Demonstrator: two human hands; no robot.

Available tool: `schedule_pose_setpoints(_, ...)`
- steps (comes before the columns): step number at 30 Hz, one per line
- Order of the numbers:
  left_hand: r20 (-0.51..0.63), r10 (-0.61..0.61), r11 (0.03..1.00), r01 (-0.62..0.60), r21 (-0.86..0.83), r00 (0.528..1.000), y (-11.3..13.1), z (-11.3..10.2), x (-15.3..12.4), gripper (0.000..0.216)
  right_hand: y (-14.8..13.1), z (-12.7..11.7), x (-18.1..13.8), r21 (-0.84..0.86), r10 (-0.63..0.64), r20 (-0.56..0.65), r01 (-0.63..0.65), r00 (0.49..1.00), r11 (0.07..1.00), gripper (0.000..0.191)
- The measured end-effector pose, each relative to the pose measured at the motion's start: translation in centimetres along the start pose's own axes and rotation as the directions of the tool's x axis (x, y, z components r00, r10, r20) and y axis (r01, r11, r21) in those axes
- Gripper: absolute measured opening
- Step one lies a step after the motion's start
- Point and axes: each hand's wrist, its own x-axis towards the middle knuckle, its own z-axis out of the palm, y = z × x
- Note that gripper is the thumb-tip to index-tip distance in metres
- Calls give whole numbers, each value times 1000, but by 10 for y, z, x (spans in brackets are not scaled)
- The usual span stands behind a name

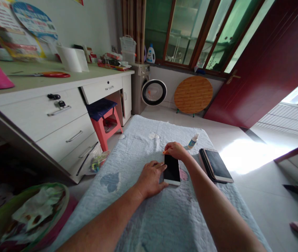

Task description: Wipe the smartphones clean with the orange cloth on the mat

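A smartphone point(172, 169) with a dark screen and white lower edge lies face up on a light blue quilted cover point(149, 140). My left hand point(150, 178) holds it steady from the left, with fingertips on its side edge and the thumb by its lower left corner. At the phone's top end, my right hand point(175, 150) is closed, pinching a small orange piece point(165, 152). What kind of thing the orange piece is cannot be made out, as the fingers cover most of it.
A small spray bottle point(193, 141) stands beyond my right hand. Right of my forearm, a larger device point(218, 163) lies on a dark case. A white desk point(56, 119), a red stool point(109, 127) and a bin point(65, 199) with crumpled tissues line the left side.
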Motion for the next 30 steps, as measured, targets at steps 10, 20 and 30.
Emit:
schedule_pose_setpoints(10,-51,1,1000,-1,3,999,-2,5,0,68,-16,5,-17,-98,-257,-16,254,966,962,26)
schedule_pose_setpoints(20,-149,-67,997,62,-38,987,6,8,0,72,-28,6,-26,-316,-340,113,358,934,879,12)
schedule_pose_setpoints(30,-396,-167,985,136,-106,903,2,31,1,115,-42,10,-55,-269,-286,111,306,952,913,18)
